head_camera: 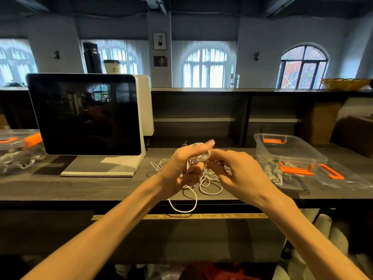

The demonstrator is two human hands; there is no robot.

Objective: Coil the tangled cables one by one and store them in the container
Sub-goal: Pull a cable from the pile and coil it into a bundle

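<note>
Fingers of the left hand curl round a small bundle of white cable, wound loops showing between thumb and fingers. The right hand meets it from the right, its fingertips pinching the cable at the bundle; the exact pinch is hidden behind the knuckles. Both hands hover above the front middle of the worktop.

Under them lies a loose tangle of the same white cable, one loop hanging over the front edge. How many separate cables are in it cannot be told.

Toward the right end stands one clear container with orange clips, with coiled white cables in it, blurred through the plastic. Its clear lid lies just beside it at the right. At the left end, cut off by the picture's edge, sits a second clear box with cables inside. One dark screen on a white stand rises left of the hands.
</note>
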